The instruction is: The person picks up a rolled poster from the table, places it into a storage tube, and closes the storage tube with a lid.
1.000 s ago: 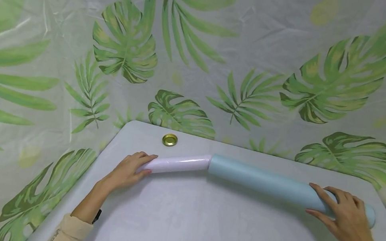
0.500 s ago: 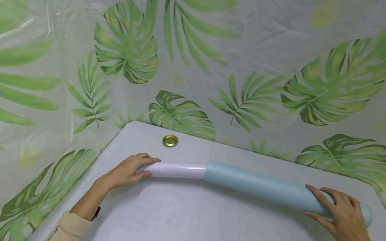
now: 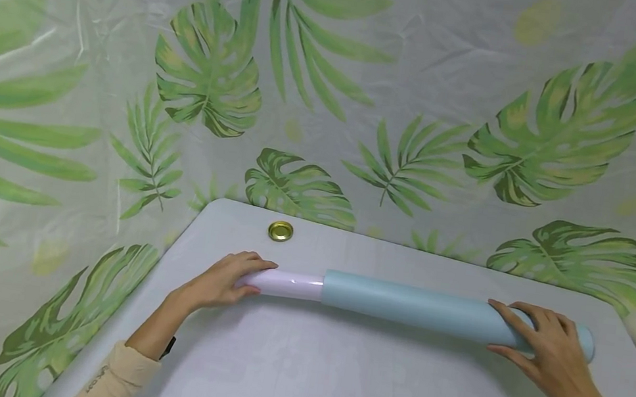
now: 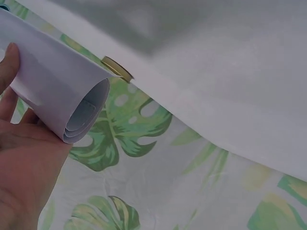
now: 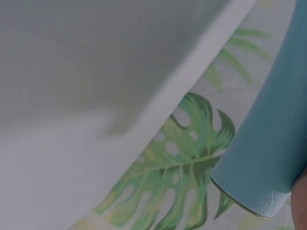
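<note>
Long axis: nine to three o'clock. Left hand (image 3: 219, 284) half-curled round lilac rolled sheet (image 3: 295, 286); right hand (image 3: 552, 357) likewise, light-blue tube (image 3: 400, 303).

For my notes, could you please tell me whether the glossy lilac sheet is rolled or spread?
Rolled: the left wrist view shows layers coiled at the open end of the glossy lilac sheet.
</note>
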Available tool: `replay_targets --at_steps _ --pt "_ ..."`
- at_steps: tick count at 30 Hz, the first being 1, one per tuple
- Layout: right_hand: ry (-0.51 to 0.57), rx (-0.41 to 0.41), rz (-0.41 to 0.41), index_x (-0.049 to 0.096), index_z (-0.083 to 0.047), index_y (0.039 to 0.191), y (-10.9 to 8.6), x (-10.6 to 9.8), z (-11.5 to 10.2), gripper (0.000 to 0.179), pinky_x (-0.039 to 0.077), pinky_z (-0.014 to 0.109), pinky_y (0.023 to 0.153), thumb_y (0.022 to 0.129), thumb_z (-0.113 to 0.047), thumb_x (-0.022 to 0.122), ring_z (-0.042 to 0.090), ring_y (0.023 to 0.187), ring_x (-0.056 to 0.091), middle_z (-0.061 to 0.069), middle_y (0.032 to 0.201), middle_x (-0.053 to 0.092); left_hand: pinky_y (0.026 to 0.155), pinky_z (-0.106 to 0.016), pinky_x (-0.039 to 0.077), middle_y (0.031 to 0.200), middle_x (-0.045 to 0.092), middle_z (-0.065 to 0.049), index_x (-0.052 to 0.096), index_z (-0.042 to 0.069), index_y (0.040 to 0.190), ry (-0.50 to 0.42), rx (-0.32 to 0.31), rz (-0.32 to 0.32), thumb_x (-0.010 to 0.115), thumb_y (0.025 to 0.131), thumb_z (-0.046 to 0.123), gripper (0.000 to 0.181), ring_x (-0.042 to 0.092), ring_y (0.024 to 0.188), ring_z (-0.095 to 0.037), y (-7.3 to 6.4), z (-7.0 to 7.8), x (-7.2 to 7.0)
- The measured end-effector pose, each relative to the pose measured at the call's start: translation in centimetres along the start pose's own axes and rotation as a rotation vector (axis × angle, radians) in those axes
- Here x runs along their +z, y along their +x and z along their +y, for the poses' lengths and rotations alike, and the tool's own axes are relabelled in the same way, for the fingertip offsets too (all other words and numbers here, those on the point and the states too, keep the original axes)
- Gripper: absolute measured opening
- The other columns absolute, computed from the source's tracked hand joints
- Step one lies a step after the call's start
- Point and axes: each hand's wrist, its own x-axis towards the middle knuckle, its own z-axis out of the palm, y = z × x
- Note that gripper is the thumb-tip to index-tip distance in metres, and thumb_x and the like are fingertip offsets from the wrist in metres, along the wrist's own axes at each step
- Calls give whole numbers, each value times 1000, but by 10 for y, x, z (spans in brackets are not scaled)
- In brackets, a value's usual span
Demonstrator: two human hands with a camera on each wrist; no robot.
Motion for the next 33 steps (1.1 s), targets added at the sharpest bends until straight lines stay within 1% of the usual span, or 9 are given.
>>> replay_targets --at_steps 5,8,14,18,23,25,30,33 --pt "7 -12 3 62 -25 144 7 2 -8 81 40 64 89 92 -82 39 44 103 61 19 117 66 92 -45 48 120 69 -5 65 11 139 16 8 -4 82 89 15 53 63 110 -20 3 5 0" --pt "13 -15 3 62 -25 145 10 4 -11 81 40 64 89 93 -82 38 44 104 62 19 117 66 92 -45 48 122 69 -6 65 12 139 24 19 -3 82 89 16 53 63 112 -21 5 9 1" --pt "16 -20 2 61 -24 145 15 8 -17 81 41 64 90 94 -82 36 43 104 62 19 118 66 92 -44 49 123 69 -7 65 12 138 37 46 29 82 89 16 52 63 114 -22 8 18 4" --pt "27 -20 5 62 -24 145 17 10 -20 82 40 64 90 93 -82 38 43 104 62 18 118 66 92 -44 48 124 68 -7 65 13 138 54 51 48 82 89 16 52 63 115 -22 9 22 5" --pt "43 -22 -4 61 -23 146 20 13 -23 81 40 63 92 91 -81 45 42 105 62 18 120 66 91 -43 48 124 68 -6 65 13 139 64 47 64 83 88 16 55 63 116 -23 11 26 8" --pt "47 -20 -4 61 -23 146 20 14 -24 81 40 63 92 91 -80 46 42 105 62 19 120 66 91 -42 48 125 68 -6 64 13 140 64 49 64 83 88 16 55 63 116 -23 13 28 9" --pt "58 -5 8 62 -22 145 18 14 -27 82 39 63 92 92 -82 41 41 106 61 19 119 66 93 -41 48 125 67 -5 64 16 140 81 52 50 83 89 16 54 62 118 -21 16 30 12" --pt "68 -3 7 62 -22 145 17 14 -27 81 39 63 93 91 -81 45 40 106 61 18 120 66 92 -40 48 125 67 -4 65 17 140 97 54 52 83 88 16 54 62 119 -20 17 31 13"
